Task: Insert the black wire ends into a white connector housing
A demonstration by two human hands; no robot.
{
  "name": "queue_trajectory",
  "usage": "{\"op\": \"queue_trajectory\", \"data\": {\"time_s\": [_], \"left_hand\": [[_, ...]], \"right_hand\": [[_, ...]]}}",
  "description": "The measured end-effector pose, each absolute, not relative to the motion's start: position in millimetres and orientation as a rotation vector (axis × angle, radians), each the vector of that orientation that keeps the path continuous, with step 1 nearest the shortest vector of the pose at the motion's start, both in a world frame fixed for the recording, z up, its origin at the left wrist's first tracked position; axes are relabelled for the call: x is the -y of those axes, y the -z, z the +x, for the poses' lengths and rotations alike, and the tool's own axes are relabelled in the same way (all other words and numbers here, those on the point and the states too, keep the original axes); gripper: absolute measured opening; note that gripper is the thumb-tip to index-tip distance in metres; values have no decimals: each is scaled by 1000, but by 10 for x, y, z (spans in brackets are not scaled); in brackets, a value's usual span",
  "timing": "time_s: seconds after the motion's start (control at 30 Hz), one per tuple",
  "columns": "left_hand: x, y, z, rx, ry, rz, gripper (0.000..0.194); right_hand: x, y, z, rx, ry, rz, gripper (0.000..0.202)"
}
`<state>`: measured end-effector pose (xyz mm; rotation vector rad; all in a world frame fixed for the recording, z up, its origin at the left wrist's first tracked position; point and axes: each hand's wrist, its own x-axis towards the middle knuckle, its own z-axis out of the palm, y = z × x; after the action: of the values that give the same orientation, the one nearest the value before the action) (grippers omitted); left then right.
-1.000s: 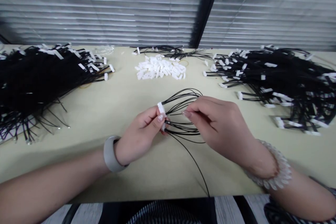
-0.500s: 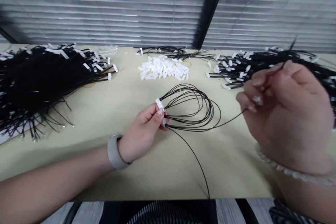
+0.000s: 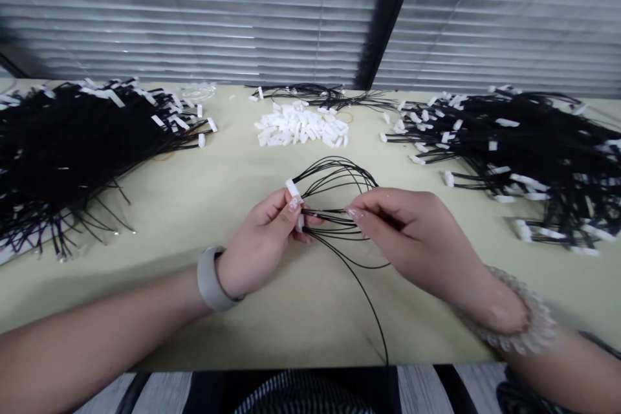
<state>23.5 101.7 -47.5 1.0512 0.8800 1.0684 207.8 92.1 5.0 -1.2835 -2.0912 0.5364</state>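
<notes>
My left hand pinches a white plastic connector between thumb and fingers, above the middle of the table. Thin black wires leave the connector and loop round to the right. One long wire hangs from its lower end towards the table's front edge. My right hand is closed, thumb and forefinger pinching a black wire close to the connector. The wire's tip points left, at the connector's face. Parts of the loops are hidden behind my right hand.
A heap of loose white connectors lies ahead. Piles of black wire harnesses lie at the left and right, with a few more wires along the back. Window blinds stand behind the table.
My right hand has come left and down from above the right pile, bringing the wire end close to the connector. My left hand has stayed almost in place, still holding the connector.
</notes>
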Motion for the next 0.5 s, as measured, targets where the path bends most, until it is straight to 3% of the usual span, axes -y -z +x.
{"op": "queue_trajectory", "data": {"time_s": [0.33,0.5], "left_hand": [[-1031,482,221,-822,-1026,1063,25],[-1035,488,218,-833,-1000,1078,24]], "right_hand": [[-911,51,2095,2249,-257,-1117,13],[-919,101,2099,2423,50,-938,14]]}}
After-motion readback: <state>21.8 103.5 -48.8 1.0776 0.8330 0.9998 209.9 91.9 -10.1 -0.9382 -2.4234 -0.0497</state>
